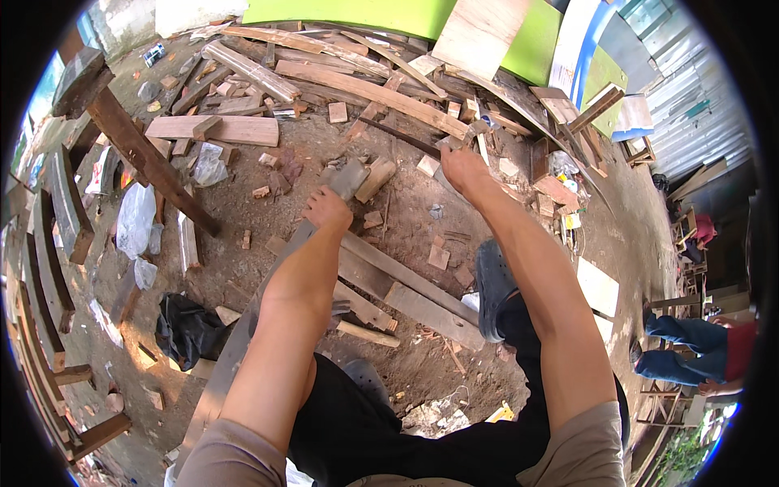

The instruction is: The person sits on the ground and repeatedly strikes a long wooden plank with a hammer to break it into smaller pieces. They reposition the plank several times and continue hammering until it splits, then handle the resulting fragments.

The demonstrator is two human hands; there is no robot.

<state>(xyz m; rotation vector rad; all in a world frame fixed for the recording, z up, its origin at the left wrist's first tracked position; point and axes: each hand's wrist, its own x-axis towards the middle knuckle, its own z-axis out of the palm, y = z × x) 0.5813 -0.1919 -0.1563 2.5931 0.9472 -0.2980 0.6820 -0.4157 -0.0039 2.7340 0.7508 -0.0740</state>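
Observation:
My right hand [464,169] is closed around the near end of a long, thin, dark blade-like tool [402,136], which points away to the upper left. It appears nearly edge-on, so I cannot tell its exact kind. My left hand [327,209] rests with curled fingers on the far end of a long grey plank [347,180]. That plank runs back beneath my left forearm toward the lower left. Beside its far end lies a short wooden block [376,178]. The blade is apart from the plank.
Scrap timber [381,97] is heaped ahead. Loose boards [414,304] lie between my feet, near my shoe [492,288]. A wooden post [146,154] slants at left, near a black plastic bag [191,329]. Another person [690,345] stands at far right.

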